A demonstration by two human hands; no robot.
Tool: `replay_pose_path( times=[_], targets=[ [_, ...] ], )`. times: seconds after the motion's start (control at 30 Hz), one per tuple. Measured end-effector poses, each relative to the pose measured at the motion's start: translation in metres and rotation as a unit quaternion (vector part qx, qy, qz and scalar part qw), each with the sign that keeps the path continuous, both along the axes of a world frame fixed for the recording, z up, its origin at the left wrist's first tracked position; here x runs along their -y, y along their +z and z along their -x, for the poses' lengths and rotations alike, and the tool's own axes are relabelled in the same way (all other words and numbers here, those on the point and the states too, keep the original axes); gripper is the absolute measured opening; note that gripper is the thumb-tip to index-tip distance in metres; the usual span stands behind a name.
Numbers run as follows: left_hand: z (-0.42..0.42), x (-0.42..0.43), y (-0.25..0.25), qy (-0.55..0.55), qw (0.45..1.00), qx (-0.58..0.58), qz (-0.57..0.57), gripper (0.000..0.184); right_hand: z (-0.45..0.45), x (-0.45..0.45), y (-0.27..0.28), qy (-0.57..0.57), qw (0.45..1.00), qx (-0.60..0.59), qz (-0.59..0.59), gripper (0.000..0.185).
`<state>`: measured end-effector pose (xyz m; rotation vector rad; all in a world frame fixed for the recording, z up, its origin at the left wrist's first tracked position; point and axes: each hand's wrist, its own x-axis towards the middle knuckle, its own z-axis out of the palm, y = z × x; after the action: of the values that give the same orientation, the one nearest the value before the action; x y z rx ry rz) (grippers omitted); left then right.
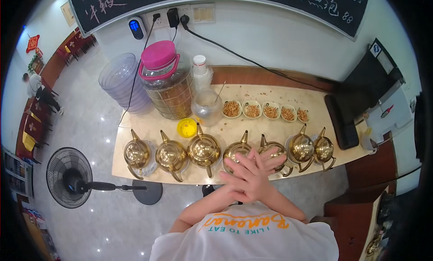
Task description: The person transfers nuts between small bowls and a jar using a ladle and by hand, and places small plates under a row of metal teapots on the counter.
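Observation:
My right hand (249, 176) lies crossed over my left hand (272, 160), palms close together, fingers spread; no object shows in either. Part of my left hand is hidden beneath the right. Under and beyond them, gold teapots (237, 151) stand in a row along the near edge of the wooden table (270, 90); two are partly covered by my hands. Several small dishes of nuts (232, 108) line up behind the teapots. To their left is a clear glass jar (206, 108) with a utensil sticking out, near a yellow bowl (186, 128).
A large jar with a pink lid (158, 55), stacked purple basins (122, 80) and white cups (199, 64) stand at the back left. A fan (69, 177) is left of the table. A black device (341, 121) sits right. Another person (38, 89) is far left.

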<state>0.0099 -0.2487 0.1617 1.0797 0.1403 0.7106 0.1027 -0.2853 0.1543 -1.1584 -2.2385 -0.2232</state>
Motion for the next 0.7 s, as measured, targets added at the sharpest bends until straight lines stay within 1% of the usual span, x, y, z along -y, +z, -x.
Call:
replay_pose_path(
  times=[0.07,0.1,0.13,0.2,0.23,0.3,0.33,0.4,0.43,0.47,0.5,0.53,0.6,0.67,0.7],
  targets=[
    [0.012,-0.004,0.009,-0.090,0.994,0.031,0.048,0.063,-0.012,0.007,-0.018,-0.036,0.998,0.004,-0.049,0.048],
    [0.016,-0.002,0.010,-0.109,0.988,0.043,0.095,0.064,-0.016,0.015,-0.025,-0.054,0.996,0.004,-0.069,0.048],
    [0.021,0.001,0.011,-0.127,0.980,0.054,0.143,0.065,-0.017,0.017,-0.019,-0.102,0.992,0.013,-0.075,0.049],
    [0.027,0.003,0.013,-0.109,0.955,0.073,0.267,0.067,-0.022,0.015,-0.006,-0.188,0.981,-0.019,-0.040,0.050],
    [0.032,0.003,0.015,-0.099,0.963,0.090,0.235,0.068,-0.025,0.014,-0.003,-0.231,0.972,-0.034,-0.023,0.051],
    [0.051,-0.001,0.016,-0.076,0.975,0.125,0.169,0.069,-0.034,0.010,-0.011,-0.280,0.956,-0.091,0.002,0.055],
    [0.069,-0.002,0.007,-0.085,0.968,0.128,0.200,0.063,-0.038,0.009,-0.016,-0.305,0.945,-0.120,0.013,0.057],
    [0.108,-0.010,-0.022,-0.111,0.944,0.183,0.251,0.045,-0.044,0.010,-0.021,-0.325,0.936,-0.133,0.027,0.060],
    [0.126,-0.010,-0.032,-0.008,0.950,0.148,0.274,0.034,-0.045,0.011,-0.023,-0.334,0.931,-0.139,0.034,0.062],
    [0.142,-0.009,-0.042,0.096,0.944,0.110,0.295,0.024,-0.045,0.010,-0.023,-0.334,0.931,-0.144,0.035,0.061],
    [0.157,-0.008,-0.051,0.210,0.918,0.076,0.328,0.020,-0.042,0.008,-0.022,-0.335,0.930,-0.146,0.042,0.061],
    [0.172,-0.009,-0.064,0.320,0.877,0.041,0.355,0.020,-0.039,0.005,-0.019,-0.336,0.929,-0.148,0.048,0.060],
    [0.216,-0.011,-0.117,0.358,0.827,0.174,0.396,0.019,-0.035,-0.006,-0.015,-0.323,0.930,-0.161,0.065,0.061],
    [0.253,-0.004,-0.160,0.402,0.740,0.230,0.488,0.019,-0.030,-0.022,-0.011,-0.296,0.933,-0.185,0.091,0.063],
    [0.265,-0.003,-0.175,0.440,0.690,0.213,0.534,0.019,-0.027,-0.033,-0.009,-0.280,0.933,-0.199,0.103,0.065]
  ],
)
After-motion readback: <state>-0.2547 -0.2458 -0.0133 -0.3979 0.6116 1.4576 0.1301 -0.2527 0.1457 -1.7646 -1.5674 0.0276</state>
